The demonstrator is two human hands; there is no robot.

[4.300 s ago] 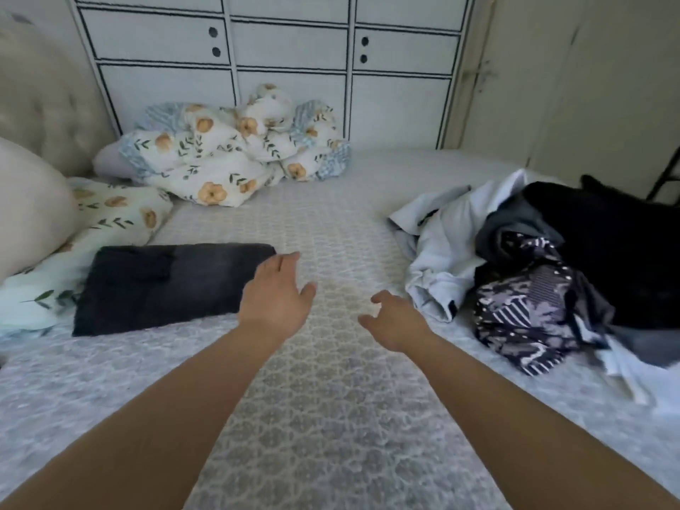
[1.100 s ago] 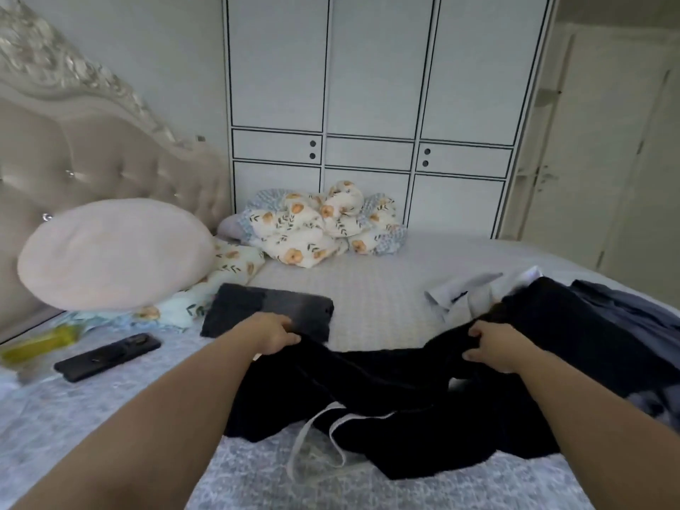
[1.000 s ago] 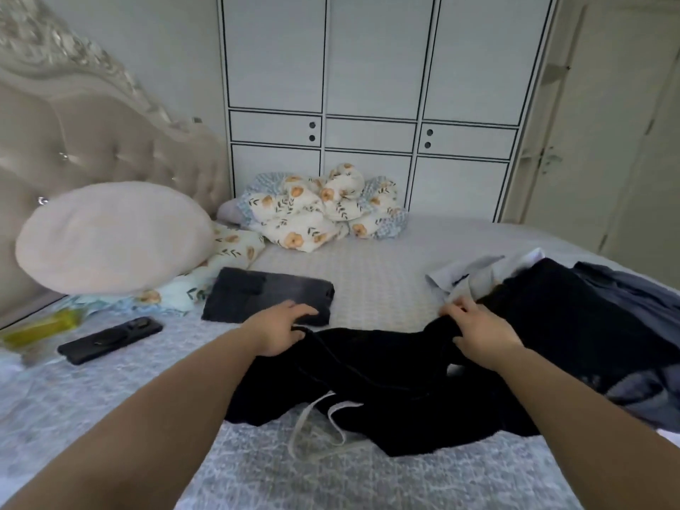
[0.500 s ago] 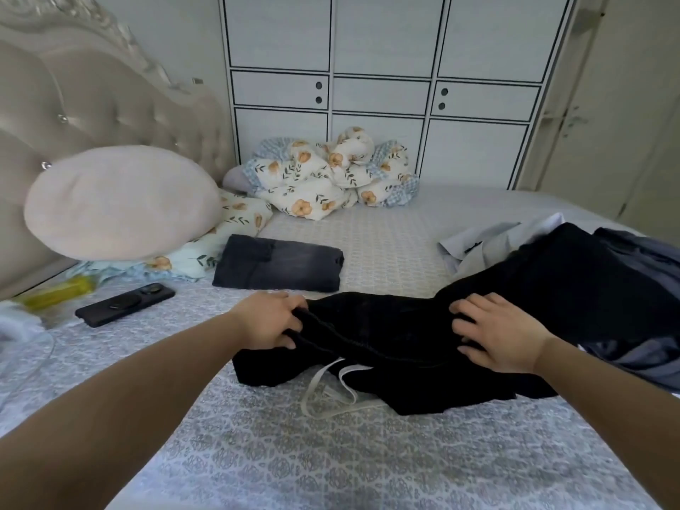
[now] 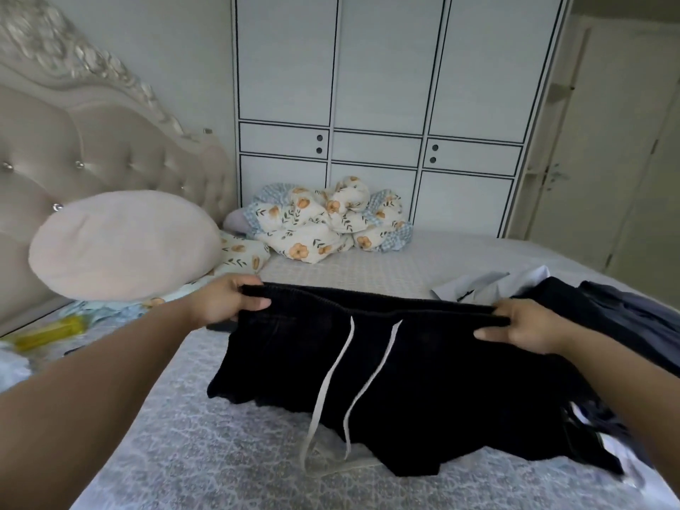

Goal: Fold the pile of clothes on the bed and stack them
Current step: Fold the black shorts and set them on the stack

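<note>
A pair of black shorts [image 5: 434, 377] with white drawstrings hangs in front of me, lifted by its elastic waistband above the bed [image 5: 206, 454]. My left hand [image 5: 230, 301] grips the waistband's left end and my right hand [image 5: 522, 327] grips its right end, stretching it level. The lower hem and the drawstring ends rest on the bedspread. The pile of unfolded clothes [image 5: 625, 318], with dark grey and pale blue pieces, lies at the right behind my right hand. The folded dark garment seen earlier is hidden behind the shorts.
A round pink cushion [image 5: 125, 244] leans on the tufted headboard [image 5: 92, 152] at left. A floral duvet [image 5: 327, 222] is bunched at the far side before the white wardrobe [image 5: 375, 115]. A yellow object [image 5: 51, 331] lies at the bed's left edge.
Both hands have taken the black shorts by the waistband and lifted them off the bed, spreading them wide. The view has tilted up, and the folded dark garment is now covered.
</note>
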